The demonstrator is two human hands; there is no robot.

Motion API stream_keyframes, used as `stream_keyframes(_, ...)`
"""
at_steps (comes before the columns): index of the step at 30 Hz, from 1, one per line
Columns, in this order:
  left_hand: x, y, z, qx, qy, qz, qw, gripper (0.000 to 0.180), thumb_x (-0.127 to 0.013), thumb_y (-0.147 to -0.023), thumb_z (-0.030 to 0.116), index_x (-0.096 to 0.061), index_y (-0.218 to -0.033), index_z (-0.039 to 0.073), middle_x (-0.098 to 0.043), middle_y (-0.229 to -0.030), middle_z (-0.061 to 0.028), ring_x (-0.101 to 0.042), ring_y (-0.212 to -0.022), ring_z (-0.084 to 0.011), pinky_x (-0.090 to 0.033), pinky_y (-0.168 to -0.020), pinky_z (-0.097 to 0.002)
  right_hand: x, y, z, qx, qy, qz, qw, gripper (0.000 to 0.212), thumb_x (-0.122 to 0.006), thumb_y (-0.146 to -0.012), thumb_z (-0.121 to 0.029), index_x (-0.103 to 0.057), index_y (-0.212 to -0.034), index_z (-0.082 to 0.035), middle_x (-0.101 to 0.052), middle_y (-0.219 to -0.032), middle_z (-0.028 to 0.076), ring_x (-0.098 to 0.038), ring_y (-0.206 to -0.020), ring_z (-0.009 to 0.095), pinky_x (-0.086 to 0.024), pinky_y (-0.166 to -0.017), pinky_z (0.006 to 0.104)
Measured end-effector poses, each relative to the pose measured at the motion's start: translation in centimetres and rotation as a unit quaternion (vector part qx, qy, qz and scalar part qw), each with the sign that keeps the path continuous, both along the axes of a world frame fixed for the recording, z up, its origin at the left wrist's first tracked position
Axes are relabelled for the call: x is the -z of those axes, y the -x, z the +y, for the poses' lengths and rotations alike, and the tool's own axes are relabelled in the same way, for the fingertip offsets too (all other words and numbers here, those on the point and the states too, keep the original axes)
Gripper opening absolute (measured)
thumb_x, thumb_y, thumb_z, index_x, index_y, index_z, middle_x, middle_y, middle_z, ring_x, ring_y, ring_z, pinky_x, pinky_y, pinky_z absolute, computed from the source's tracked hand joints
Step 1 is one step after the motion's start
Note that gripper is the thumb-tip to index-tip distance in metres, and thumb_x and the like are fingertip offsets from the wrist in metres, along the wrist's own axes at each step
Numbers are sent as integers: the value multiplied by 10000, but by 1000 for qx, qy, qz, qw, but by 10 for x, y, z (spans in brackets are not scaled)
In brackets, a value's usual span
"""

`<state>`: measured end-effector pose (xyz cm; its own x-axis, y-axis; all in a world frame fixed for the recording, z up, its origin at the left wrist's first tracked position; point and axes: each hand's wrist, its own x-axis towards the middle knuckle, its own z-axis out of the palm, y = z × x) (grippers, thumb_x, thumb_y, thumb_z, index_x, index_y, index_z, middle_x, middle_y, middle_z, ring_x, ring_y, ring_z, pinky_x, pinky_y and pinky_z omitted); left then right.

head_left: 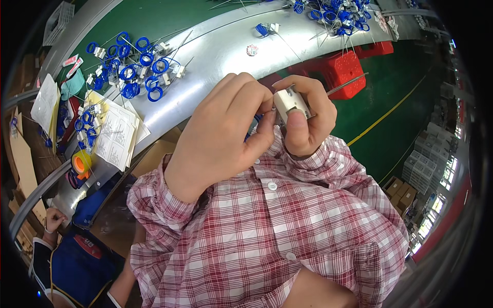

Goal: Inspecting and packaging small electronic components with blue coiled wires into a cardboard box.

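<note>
My right hand [310, 120] grips a small white block [291, 102] with holes and slots, thumb on its near side and fingers curled round behind. A thin metal rod [349, 85] sticks out to the right beyond that hand. My left hand [223, 131] is closed in a pinch, its fingertips at the block's left end. What lies between those fingertips is hidden, though a bit of blue wire [251, 129] shows under the left thumb. Both hands are held up in front of my chest, near the metal table's edge.
On the metal table [215, 56] lie piles of blue wire coils [128, 66] with white blocks and thin rods; another pile [339, 15] is far right. Papers [117, 136] and orange tape [81, 164] sit at left. A red stool [346, 74] stands beyond. A co-worker's hand [54, 219] shows lower left.
</note>
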<state>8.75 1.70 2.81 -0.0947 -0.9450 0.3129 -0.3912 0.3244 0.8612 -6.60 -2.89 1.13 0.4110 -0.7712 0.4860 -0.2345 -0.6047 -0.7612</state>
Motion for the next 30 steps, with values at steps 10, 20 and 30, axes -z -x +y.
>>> stream_keyframes(10, 8, 13, 2, -92, 48, -37, 994, 141, -561, -684, -32, -463, -774, 13, -456, -704, -95, -467, -620, -246, -378, -551, -325, 5, 1, -4, -15, 30, 1, 999, 300, -602, -756, -201, -547, -941, 29, -594, -668, 86, -587, -500, 160, -459, -458, 250)
stream_keyframes(20, 22, 17, 2, -91, -11, 83, 992, 165, -558, -674, -20, -464, -806, 3, -466, -733, -121, -491, -647, -288, -408, -568, -357, 5, 4, -5, 11, 0, 10, 1000, 287, -604, -760, -205, -561, -926, 25, -598, -668, 88, -600, -514, 176, -462, -468, 255)
stream_keyframes(30, 26, 14, 3, -73, -3, 71, 995, 194, -565, -670, -26, -479, -841, 5, -482, -754, -117, -509, -665, -269, -423, -584, -338, 2, 2, -1, 21, -45, 14, 999, 414, -480, -843, -343, -565, -936, 51, -585, -718, 80, -527, -585, 106, -393, -515, 220)
